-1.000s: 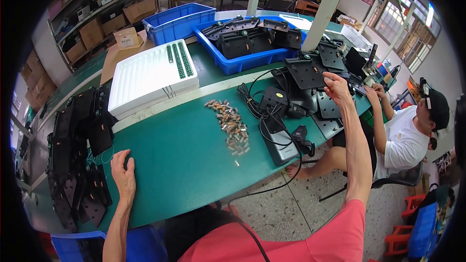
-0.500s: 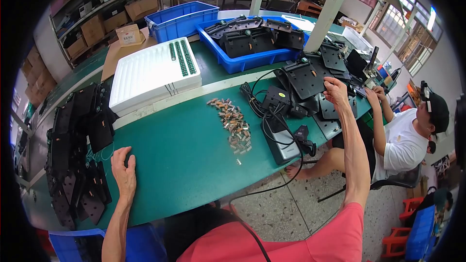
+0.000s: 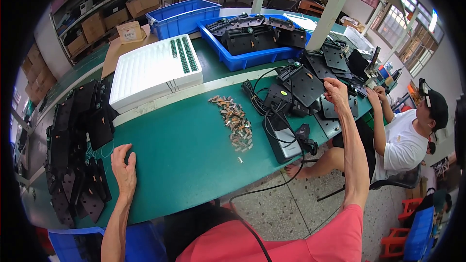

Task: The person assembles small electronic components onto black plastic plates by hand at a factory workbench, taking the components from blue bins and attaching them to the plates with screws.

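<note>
At the right, my right hand (image 3: 336, 92) is closed, thumb and fingers pinched on the near right corner of a black plate (image 3: 305, 86) with small holes. This plate tilts over a pile of similar black plates (image 3: 335, 57). My left hand (image 3: 124, 169) rests on the green tabletop (image 3: 179, 150), its fingers loosely curled with the thumb apart, holding nothing. Close to it on the left stands a stack of black plates (image 3: 73, 136). A heap of small metal-and-brown parts (image 3: 235, 122) lies between my hands.
A power adapter (image 3: 284, 140) with tangled black cables lies beside the plates. Behind are a white tray (image 3: 145, 75) with green circuit pieces, a blue bin (image 3: 242, 60) of black plates and a blue crate (image 3: 182, 19). A co-worker (image 3: 403, 140) sits at the right.
The view has shifted slightly. My right hand stays at the black plate's corner, and the plate has turned a little. My left hand has not visibly moved.
</note>
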Demonstrator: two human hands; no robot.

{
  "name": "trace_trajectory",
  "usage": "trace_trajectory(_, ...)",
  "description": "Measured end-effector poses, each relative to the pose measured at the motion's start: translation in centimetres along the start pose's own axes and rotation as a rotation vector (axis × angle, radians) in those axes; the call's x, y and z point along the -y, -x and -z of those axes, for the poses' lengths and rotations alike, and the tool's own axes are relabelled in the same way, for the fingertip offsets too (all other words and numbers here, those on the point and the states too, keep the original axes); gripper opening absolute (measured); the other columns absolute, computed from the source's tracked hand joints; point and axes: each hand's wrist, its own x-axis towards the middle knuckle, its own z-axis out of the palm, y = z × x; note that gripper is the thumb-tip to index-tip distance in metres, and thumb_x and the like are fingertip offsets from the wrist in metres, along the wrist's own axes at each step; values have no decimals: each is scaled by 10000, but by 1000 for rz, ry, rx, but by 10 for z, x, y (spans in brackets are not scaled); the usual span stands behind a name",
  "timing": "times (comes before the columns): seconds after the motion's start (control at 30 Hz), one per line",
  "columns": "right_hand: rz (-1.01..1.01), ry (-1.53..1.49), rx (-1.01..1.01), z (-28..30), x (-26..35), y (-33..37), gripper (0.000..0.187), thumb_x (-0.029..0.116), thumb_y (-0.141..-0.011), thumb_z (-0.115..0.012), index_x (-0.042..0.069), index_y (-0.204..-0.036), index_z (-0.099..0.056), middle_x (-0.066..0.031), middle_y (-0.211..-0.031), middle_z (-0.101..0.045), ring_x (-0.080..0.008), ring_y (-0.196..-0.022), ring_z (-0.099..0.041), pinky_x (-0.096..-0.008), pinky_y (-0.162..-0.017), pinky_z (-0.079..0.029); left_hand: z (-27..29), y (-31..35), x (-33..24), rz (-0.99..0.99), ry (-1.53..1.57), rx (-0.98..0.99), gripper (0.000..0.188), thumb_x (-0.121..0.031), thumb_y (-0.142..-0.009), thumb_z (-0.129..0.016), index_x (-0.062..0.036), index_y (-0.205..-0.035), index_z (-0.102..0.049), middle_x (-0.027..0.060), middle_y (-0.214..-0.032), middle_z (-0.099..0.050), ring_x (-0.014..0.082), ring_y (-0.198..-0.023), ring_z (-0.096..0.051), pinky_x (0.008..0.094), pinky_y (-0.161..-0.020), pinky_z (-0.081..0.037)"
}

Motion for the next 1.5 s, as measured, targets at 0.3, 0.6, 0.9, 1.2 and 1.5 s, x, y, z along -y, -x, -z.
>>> trace_trajectory(0.3,45,96,-23,1,4,10,345,211,-821,-720,13,-1098,-665,-26,-794,-636,-75,-589,-545,-205,-473,-409,-5,0,-5,7,4,5,241,-86,-849,-600,-12,-1076,-632,88,-1087,-599,278,-1069,-535,373,-930,-415)
trace_trajectory(0.6,487,114,-301,-26,49,43,228,158,-901,-656,35,-1092,-679,22,-866,-612,-55,-687,-477,-211,-611,-396,0,-3,1,-95,-88,-118,252,-92,-806,-627,-21,-1046,-658,135,-1065,-630,309,-1039,-569,392,-918,-436)
trace_trajectory(0.9,287,-192,793,-202,119,255,182,62,-894,-621,-2,-1061,-652,-23,-815,-613,-60,-608,-486,-198,-535,-384,-11,-8,-17,-162,10,-327,316,-56,-742,-665,-35,-1056,-636,109,-1089,-559,308,-1053,-524,412,-888,-431)
trace_trajectory(1.2,342,-2,1178,-336,70,312,157,61,-904,-617,-7,-1040,-656,-8,-783,-610,-59,-604,-506,-209,-529,-402,212,89,30,40,-334,-625,337,-87,-758,-675,-32,-1091,-660,137,-1089,-620,283,-1032,-599,354,-918,-473)
trace_trajectory(1.5,313,-29,1184,-336,74,315,133,94,-931,-623,9,-1022,-669,3,-764,-609,-43,-597,-493,-189,-514,-384,249,346,170,1118,-568,-228,480,-211,-769,-702,-57,-1216,-618,202,-1170,-586,394,-1128,-544,475,-924,-466)
